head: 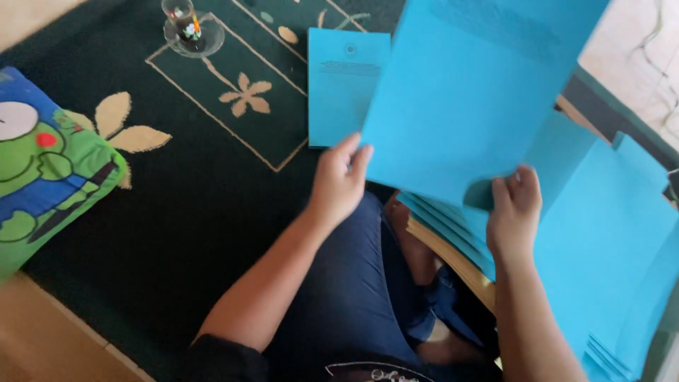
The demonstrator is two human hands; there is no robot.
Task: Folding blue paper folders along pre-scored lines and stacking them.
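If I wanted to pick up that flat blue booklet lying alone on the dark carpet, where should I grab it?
Take the flat blue paper booklet by its near short edge, coming from the person's side. It lies flat on the dark green patterned carpet, and that edge is bare, so fingers can slide under it.

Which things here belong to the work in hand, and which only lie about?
In hand: blue sheet held by left hand and right hand; blue stack; blue booklet.
Lying about: frog cushion; glass on saucer.
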